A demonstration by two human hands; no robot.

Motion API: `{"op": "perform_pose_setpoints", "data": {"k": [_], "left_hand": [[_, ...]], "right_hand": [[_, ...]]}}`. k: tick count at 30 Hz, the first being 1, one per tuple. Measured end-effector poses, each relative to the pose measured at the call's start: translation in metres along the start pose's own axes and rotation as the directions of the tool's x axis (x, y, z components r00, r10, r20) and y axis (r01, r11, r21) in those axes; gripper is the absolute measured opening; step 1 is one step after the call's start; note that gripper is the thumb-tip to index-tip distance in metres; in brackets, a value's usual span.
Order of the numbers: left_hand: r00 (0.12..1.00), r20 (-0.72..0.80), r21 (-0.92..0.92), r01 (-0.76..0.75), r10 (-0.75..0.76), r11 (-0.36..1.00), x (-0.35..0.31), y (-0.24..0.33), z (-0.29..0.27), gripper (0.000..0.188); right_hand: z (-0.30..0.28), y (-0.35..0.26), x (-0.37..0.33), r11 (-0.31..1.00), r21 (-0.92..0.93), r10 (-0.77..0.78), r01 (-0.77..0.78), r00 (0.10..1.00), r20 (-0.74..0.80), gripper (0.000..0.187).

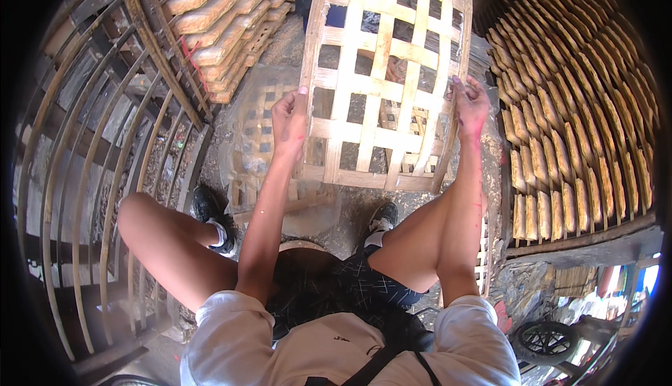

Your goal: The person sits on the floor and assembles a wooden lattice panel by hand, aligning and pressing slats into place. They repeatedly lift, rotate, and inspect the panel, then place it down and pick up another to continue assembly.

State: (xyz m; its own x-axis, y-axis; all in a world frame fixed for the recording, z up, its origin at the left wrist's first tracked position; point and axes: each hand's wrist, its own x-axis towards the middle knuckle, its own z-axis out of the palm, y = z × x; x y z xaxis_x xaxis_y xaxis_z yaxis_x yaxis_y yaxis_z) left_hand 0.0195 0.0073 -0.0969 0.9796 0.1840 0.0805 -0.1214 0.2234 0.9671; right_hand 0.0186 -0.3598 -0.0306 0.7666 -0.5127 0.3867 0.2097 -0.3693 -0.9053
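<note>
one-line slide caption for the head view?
Seated person's left hand and right hand grip a woven bamboo lattice tray between racks of tan slabs.

The lattice tray [386, 78] stood upright before the seated person, between the left hand [289, 121] and right hand [470, 106], each gripping a side edge; a second lattice [257, 141] lay on the ground behind it, to the left; racks of flat slabs [574, 113] stood right; stacked slabs [224, 22] lay at upper left.

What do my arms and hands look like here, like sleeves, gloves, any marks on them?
Both arms are bare from short white sleeves down. The left hand and right hand wear no gloves. No watch or ring is visible. The right hand and forearm carry smears and specks of pinkish-red stain.
</note>
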Motion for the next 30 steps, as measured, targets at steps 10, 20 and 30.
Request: {"op": "perform_pose_setpoints", "data": {"k": [10,20,30], "left_hand": [[0.962,0.003,0.177,-0.270,0.274,0.946,-0.016,0.013,0.004,0.024],[0.915,0.006,0.264,-0.391,0.404,0.882,-0.029,0.025,0.009,0.022],[0.898,-0.005,0.308,-0.416,0.439,0.855,-0.033,0.017,0.010,0.019]], "right_hand": [[0.021,-0.014,0.011,0.932,-0.340,-0.180,0.127,0.975,-0.130,0.052],[0.023,-0.022,0.022,0.768,-0.592,-0.427,0.246,0.885,-0.186,0.039],[0.032,-0.032,0.022,0.736,-0.623,-0.521,0.265,0.809,-0.272,0.037]]}}
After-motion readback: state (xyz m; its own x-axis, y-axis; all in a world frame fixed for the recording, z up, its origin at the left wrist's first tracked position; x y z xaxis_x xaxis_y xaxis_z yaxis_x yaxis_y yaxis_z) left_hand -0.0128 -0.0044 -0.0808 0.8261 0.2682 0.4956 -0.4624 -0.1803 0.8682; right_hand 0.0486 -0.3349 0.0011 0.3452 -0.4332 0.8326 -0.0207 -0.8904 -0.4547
